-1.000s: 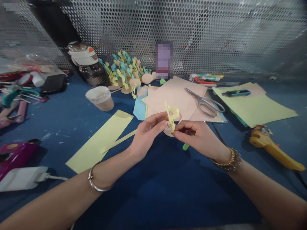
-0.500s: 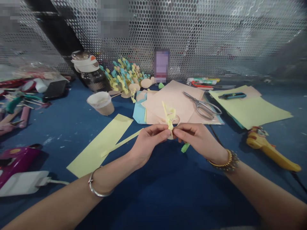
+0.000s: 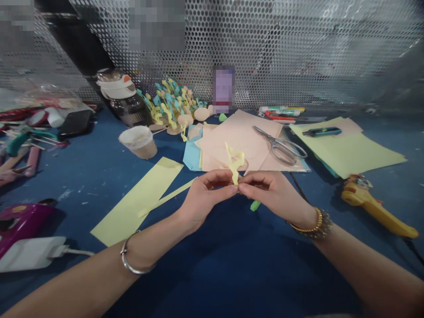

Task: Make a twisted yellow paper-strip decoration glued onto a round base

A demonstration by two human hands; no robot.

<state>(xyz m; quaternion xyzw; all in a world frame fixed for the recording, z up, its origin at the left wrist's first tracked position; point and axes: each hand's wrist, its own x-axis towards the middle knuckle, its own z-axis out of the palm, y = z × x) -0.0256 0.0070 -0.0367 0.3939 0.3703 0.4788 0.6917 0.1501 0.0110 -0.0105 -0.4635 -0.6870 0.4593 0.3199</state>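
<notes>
A curled yellow paper piece [image 3: 235, 164] stands upright between my hands, its lower end pinched at the fingertips. My left hand [image 3: 207, 194] grips it from the left with thumb and forefinger. From the right, my right hand [image 3: 271, 191] pinches at the same lower end, the fingertips of both hands nearly touching. Just below my right hand's fingers is a small green piece [image 3: 255, 205]. A narrow yellow strip [image 3: 172, 196] and a wide yellow paper [image 3: 139, 198] lie left of my left hand. Pink paper sheets [image 3: 228, 132] lie behind the hands.
Scissors [image 3: 281, 145] rest on the pink sheets. A yellow glue gun [image 3: 377, 207] and yellow sheets [image 3: 357, 148] are at right. At left stand a paper cup [image 3: 139, 142], a bottle [image 3: 124, 99] and paper curls [image 3: 174, 104]; a purple tool [image 3: 28, 221] lies nearer.
The curled yellow piece has shifted slightly, and its curl is more open. My fingertips have moved closer together and a little lower around its base.
</notes>
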